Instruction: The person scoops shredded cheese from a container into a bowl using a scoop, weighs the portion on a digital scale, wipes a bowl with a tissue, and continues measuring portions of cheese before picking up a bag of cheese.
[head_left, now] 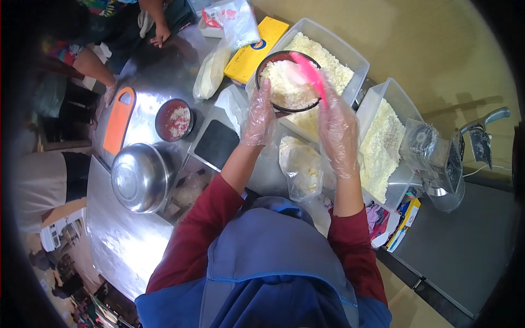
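My left hand, in a clear plastic glove, grips the near left rim of a dark bowl with a reddish-brown inside. White, crumbly shreds fill much of it. My right hand, gloved the same way, is closed round a bright pink spatula, whose far end reaches over the shreds. The bowl is held above a clear plastic bin of pale yellowish shreds. Beside my right hand stands a second clear bin with similar shreds.
Left on the steel table are a second bowl, an upturned metal bowl, an orange board and a black-topped scale. A yellow box lies behind. Right stands a machine. Another person's hand rests at the far left.
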`<control>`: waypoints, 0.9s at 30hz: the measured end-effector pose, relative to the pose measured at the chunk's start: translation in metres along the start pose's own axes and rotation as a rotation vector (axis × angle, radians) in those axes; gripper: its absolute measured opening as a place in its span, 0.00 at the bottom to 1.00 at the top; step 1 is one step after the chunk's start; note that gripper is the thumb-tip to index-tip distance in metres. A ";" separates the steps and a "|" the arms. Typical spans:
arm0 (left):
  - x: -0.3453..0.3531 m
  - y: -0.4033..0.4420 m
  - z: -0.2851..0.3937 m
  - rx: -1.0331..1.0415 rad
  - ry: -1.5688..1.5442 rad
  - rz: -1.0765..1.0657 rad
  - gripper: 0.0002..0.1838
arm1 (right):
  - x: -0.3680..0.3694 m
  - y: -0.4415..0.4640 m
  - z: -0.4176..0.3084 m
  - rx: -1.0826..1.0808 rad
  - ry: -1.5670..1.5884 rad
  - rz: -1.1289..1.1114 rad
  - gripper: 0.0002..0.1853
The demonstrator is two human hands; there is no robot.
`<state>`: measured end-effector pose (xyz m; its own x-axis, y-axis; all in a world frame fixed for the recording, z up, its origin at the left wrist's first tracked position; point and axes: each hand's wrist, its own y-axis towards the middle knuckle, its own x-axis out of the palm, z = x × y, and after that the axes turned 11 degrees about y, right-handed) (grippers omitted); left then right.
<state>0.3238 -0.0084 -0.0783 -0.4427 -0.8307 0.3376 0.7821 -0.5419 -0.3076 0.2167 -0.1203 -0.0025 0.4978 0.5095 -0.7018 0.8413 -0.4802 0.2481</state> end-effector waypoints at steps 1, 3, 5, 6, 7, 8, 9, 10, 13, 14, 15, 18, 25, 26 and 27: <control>-0.003 -0.002 -0.003 0.011 -0.016 -0.011 0.36 | 0.000 -0.003 0.000 -0.096 0.067 0.092 0.26; -0.009 -0.008 -0.007 0.016 -0.034 -0.005 0.36 | -0.001 -0.004 0.004 -0.090 0.191 0.128 0.25; -0.014 -0.015 -0.005 -0.006 -0.052 0.020 0.35 | 0.001 -0.008 0.012 -0.109 0.125 -0.042 0.24; -0.016 -0.021 -0.002 -0.018 -0.040 0.040 0.35 | 0.004 -0.011 0.010 -0.115 0.134 -0.039 0.23; -0.018 -0.024 -0.002 -0.026 -0.043 0.061 0.35 | 0.006 -0.011 0.008 -0.114 0.142 -0.060 0.23; -0.022 -0.026 -0.005 0.022 -0.032 0.090 0.34 | 0.009 -0.010 0.006 -0.156 0.196 0.028 0.23; -0.028 -0.032 -0.008 0.056 -0.019 0.123 0.34 | 0.015 -0.012 0.006 -0.181 0.250 0.108 0.23; -0.036 -0.038 -0.010 0.073 0.003 0.107 0.34 | 0.019 -0.013 0.011 -0.293 0.183 0.062 0.23; -0.065 -0.052 -0.006 0.055 -0.023 0.124 0.36 | 0.021 -0.025 -0.011 -0.011 0.354 -0.136 0.25; -0.077 -0.059 -0.006 0.072 0.052 0.152 0.34 | 0.027 -0.028 -0.009 0.008 0.536 -0.110 0.25; -0.090 -0.063 -0.012 0.095 0.067 0.206 0.34 | 0.029 -0.031 -0.007 0.016 0.537 -0.135 0.25; -0.125 -0.089 -0.015 0.070 -0.027 0.279 0.32 | 0.026 -0.039 -0.014 0.236 0.874 -0.176 0.27; -0.205 -0.117 -0.062 -0.063 0.304 0.525 0.29 | 0.040 -0.070 -0.005 0.463 0.875 -0.360 0.26; -0.220 -0.113 -0.080 -0.060 0.384 0.536 0.29 | 0.040 -0.072 -0.008 0.512 0.859 -0.330 0.26; -0.226 -0.111 -0.089 -0.058 0.465 0.544 0.30 | 0.039 -0.072 -0.010 0.512 0.857 -0.334 0.26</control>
<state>0.2977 0.2282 -0.1991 -0.1475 -0.9464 -0.2874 0.9265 -0.0304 -0.3751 0.1774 -0.0586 -0.0412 0.4075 0.9102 0.0739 0.8733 -0.3647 -0.3229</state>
